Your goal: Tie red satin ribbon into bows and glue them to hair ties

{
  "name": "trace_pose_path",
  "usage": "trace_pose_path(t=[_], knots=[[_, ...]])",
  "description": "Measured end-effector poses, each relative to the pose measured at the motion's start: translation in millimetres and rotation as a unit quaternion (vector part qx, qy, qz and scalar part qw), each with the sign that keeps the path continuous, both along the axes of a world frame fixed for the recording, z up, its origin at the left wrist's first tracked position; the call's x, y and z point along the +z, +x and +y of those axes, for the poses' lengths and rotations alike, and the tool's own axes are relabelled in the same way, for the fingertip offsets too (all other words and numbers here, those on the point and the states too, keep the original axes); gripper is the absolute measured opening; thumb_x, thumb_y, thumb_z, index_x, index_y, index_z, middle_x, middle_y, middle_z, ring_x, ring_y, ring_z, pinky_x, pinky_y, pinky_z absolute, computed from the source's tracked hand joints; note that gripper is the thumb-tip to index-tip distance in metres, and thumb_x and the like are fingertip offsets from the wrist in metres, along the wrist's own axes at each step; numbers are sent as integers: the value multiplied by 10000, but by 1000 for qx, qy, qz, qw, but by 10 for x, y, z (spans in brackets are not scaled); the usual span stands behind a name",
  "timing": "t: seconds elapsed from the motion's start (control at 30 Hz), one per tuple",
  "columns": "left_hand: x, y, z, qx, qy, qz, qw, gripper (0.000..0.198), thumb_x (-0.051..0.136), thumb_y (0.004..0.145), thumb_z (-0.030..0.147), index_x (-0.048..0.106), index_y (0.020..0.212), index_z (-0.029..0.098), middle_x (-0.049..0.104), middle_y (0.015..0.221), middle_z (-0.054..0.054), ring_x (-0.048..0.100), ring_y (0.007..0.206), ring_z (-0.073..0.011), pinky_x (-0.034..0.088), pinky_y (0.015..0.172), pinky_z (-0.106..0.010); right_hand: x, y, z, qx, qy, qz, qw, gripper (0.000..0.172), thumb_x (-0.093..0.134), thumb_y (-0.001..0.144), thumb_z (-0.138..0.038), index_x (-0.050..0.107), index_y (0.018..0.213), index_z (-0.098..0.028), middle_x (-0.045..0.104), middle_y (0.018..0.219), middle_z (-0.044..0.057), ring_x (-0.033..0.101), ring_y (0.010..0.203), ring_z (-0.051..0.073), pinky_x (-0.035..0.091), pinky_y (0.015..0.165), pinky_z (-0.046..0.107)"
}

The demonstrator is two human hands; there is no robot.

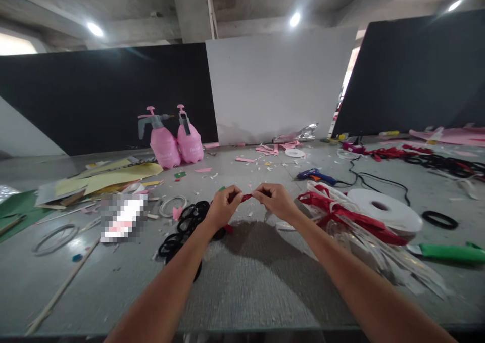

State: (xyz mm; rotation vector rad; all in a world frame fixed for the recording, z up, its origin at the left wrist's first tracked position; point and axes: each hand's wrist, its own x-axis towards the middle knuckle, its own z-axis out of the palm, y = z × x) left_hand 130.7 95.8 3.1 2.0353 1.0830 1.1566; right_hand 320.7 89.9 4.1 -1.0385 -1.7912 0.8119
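A short length of red ribbon [246, 197] is stretched between my two hands above the table. My left hand [223, 209] pinches one end of it between thumb and fingers. At the other end, the fingertips of my right hand [277, 201] are closed on it too. Below my left wrist a bit of red [229, 229] shows, partly hidden by the arm. Black fabric loops [182, 232] lie in a pile beside my left forearm. To the right of my right hand, red ribbon strips [341, 211] rest across clear and white strips [379, 252].
A white roll [394, 211], a black ring [439, 220] and a green-wrapped object [450, 252] lie at right. Behind them is a blue glue gun [316, 175] with its cord. Two pink spray bottles [165, 148] stand at back left, near yellow sheets [109, 179]. A stick [64, 285] lies front left.
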Motion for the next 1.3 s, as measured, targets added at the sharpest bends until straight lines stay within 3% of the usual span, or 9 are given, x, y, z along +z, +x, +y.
trace_pose_path(t=[0.2,0.37,0.57,0.87,0.97,1.03,1.1,1.2,1.3], knots=[[24,7,1,-38,-69,-45,996,246,450,842,354,528,719,156,402,558,44,353,511,-80,273,491,-199,-44,-108,-26,31,-64,82,994,284,546,767,-430,587,690,-160,355,475,-70,271,417,56,209,425,211],[64,11,-20,-65,-71,-39,995,278,560,781,410,588,757,134,484,646,19,400,573,-81,314,541,-203,-69,-158,-40,26,-121,150,981,305,603,708,-459,586,688,-155,324,451,-84,239,390,47,168,397,207],[148,-19,-57,-82,-114,-24,990,297,618,729,431,582,770,139,416,575,46,329,512,-67,246,487,-200,-19,-164,-79,52,-164,215,961,285,658,680,-422,549,638,-162,312,446,-91,209,366,33,116,371,206],[194,-64,-80,-163,-252,-135,944,320,585,761,471,479,736,170,278,497,90,182,395,-32,123,398,-189,-27,-180,-86,86,-204,297,929,336,647,706,-443,469,609,-175,348,512,-70,182,389,33,129,384,212],[155,-58,-43,-148,-272,-155,938,319,592,756,465,478,718,169,281,478,94,182,376,-28,110,384,-183,-18,-161,-65,15,-149,201,968,337,572,758,-472,490,617,-178,392,543,-41,271,417,60,225,409,217],[112,-42,-3,-96,-262,-173,945,313,611,739,453,488,709,168,301,472,93,205,370,-27,123,379,-178,1,-140,-61,-100,-27,97,990,273,581,754,-446,574,701,-178,498,657,11,432,540,114,353,509,249],[58,-17,37,-28,-235,-202,950,312,622,725,449,499,697,164,331,476,87,258,379,-31,172,382,-172,25,-123,-73,-194,116,9,974,213,595,755,-392,626,830,-195,564,852,65,525,766,186,418,680,307],[-22,31,69,20,-217,-236,947,317,631,713,449,526,695,151,408,518,61,375,437,-47,290,429,-173,34,-135,-112,-176,204,-55,961,162,523,817,-316,634,861,-207,589,889,76,537,871,207,411,778,323],[-68,78,55,-1,-233,-255,939,324,630,713,457,553,724,143,465,566,37,436,482,-64,353,474,-190,-12,-195,-140,-135,167,-61,975,168,500,824,-291,632,789,-193,598,741,46,543,727,173,406,694,283]])
